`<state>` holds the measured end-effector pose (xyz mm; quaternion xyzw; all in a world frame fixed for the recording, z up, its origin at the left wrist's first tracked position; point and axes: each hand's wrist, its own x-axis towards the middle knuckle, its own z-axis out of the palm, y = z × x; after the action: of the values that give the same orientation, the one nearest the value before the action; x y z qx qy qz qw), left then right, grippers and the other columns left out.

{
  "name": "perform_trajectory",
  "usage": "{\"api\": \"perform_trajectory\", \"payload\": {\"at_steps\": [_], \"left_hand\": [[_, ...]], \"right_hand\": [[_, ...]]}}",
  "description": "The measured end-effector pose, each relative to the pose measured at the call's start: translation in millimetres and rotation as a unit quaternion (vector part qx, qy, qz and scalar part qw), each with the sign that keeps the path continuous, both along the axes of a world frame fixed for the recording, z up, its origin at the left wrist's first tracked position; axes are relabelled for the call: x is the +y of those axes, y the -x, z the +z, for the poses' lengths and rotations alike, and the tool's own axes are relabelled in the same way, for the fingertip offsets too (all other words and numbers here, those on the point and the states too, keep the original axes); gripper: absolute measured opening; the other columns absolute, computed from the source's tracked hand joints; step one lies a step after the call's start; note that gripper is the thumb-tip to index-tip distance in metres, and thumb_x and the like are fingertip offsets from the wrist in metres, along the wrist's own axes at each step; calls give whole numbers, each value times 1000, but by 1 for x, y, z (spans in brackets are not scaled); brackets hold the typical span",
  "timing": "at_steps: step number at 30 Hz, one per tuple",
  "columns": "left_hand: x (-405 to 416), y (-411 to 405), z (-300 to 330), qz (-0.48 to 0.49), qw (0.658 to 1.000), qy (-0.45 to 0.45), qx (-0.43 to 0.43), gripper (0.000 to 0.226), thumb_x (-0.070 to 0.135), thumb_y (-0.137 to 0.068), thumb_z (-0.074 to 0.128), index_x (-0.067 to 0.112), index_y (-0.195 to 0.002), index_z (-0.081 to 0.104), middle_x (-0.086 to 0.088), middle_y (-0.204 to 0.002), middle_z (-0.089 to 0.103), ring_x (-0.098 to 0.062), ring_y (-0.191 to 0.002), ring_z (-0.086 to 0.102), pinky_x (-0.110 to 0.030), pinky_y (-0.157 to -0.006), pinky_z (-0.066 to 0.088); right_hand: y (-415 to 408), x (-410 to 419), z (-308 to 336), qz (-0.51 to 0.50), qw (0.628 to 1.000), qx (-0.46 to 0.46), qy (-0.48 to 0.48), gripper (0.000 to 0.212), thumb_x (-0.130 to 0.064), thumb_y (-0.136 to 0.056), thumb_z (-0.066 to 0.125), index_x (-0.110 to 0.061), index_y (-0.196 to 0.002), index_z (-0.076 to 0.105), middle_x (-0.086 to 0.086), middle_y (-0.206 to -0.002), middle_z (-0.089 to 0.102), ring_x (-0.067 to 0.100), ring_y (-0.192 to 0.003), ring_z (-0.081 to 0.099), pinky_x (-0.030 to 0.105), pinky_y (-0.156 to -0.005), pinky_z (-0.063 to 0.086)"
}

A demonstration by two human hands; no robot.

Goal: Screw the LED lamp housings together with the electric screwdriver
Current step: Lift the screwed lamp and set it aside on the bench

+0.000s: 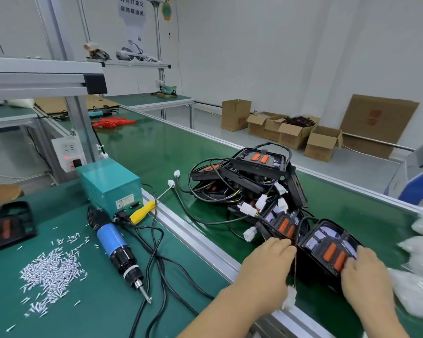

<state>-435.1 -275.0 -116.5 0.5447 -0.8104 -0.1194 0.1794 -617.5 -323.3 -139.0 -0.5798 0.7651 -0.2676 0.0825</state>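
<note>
1. Head view, green conveyor belt (156, 147): the largest surface, running from far left to near right between raised aluminium side rails (205, 237). Its far stretch lies bare and gives room to slide parts. The near rail is an edge to lift over on the way to the bench.
2. Green bench mat (88, 306): open patches lie around the tool's black cables, which loop across the likely path.
3. Tangled pile of black LED lamp housings with orange lenses and white-plugged wires (249, 181): it sits mid-belt, apparently awaiting work (most of the task looks to remain).
4. Nearest black lamp housing with two orange lenses (327, 250): on the belt at the pile's near end. The right hand (366, 281) curls its fingers over the housing's near edge, and the left hand (269, 267) closes on its left side, where wires run.
5. Blue-and-black electric screwdriver (115, 245): it lies unheld on the mat, tip toward the viewer.
6. Heap of small silver screws (49, 267): loose on the mat, left of the driver. No screwing is under way, so fetching seems the current step.
</note>
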Motion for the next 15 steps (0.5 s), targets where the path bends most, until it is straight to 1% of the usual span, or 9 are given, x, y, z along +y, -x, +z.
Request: {"api": "perform_trajectory", "payload": {"at_steps": [1, 2, 4, 7, 9, 11, 12, 14, 15], "left_hand": [[3, -3, -1, 2, 1000, 2, 2, 63, -4, -90, 40, 11, -149, 23, 0, -158, 16, -14, -143, 9, -26, -117, 7], [7, -7, -2, 5, 1000, 3, 7, 64, -5, -91, 38, 13, -150, 21, 1, -159, 14, -13, -144, 6, -23, -117, 3], [15, -16, -1, 13, 1000, 5, 23, 66, -6, -91, 35, 18, -151, 18, 7, -159, 12, -8, -145, 2, -18, -114, -4], [30, -36, 0, 25, 998, 10, 56, 64, -3, -94, 33, 27, -150, 20, 19, -156, 13, 5, -141, -1, -1, -100, -12], [42, -52, 0, 37, 996, -3, 80, 62, 2, -97, 33, 35, -148, 21, 34, -147, 9, 15, -135, -5, 4, -95, -14], [53, -68, 0, 50, 993, -17, 101, 58, 7, -99, 36, 42, -144, 22, 44, -137, 2, 25, -128, -10, 4, -98, -11], [59, -74, -1, 58, 991, -21, 116, 56, 8, -99, 39, 44, -141, 24, 45, -134, 4, 28, -126, -9, 3, -102, -7], [68, -86, -1, 76, 985, -15, 151, 55, 7, -97, 44, 47, -134, 32, 44, -135, 16, 27, -129, 1, -8, -112, 11], [72, -92, 0, 88, 982, -10, 169, 56, 6, -96, 47, 49, -130, 35, 42, -135, 21, 27, -128, 7, -12, -112, 18]], "right_hand": [[-4, 0, 1, 15, 1000, 16, 3, 13, 1, -92, 43, 8, -95, 54, 31, -105, 55, 44, -98, 52, 49, -86, 41], [-8, -1, 2, 31, 999, 29, -3, 18, -7, -95, 40, 2, -100, 55, 27, -110, 56, 41, -103, 52, 48, -88, 41], [-17, -4, 3, 57, 996, 47, -43, 30, -25, -100, 35, -10, -118, 54, 18, -130, 51, 36, -120, 48, 47, -98, 38], [-25, -6, 5, 59, 993, 62, -81, 45, -45, -101, 30, -24, -138, 44, 13, -152, 34, 32, -138, 32, 50, -113, 25], [-28, -5, 6, 67, 994, 58, -67, 54, -52, -99, 28, -28, -147, 34, 7, -159, 24, 28, -144, 22, 51, -115, 16], [-29, -4, 5, 100, 991, 56, -62, 58, -56, -98, 26, -30, -149, 30, 0, -159, 23, 24, -145, 20, 49, -116, 14], [-28, -3, 4, 116, 989, 59, -68, 60, -59, -98, 25, -31, -150, 28, -1, -159, 22, 23, -146, 18, 47, -116, 14], [-26, -4, 4, 139, 984, 78, -81, 64, -62, -97, 23, -32, -153, 23, 0, -161, 19, 25, -147, 15, 45, -118, 13], [-25, -4, 3, 147, 981, 89, -86, 64, -62, -97, 23, -32, -153, 21, 1, -161, 18, 26, -147, 14, 44, -118, 13]]}}
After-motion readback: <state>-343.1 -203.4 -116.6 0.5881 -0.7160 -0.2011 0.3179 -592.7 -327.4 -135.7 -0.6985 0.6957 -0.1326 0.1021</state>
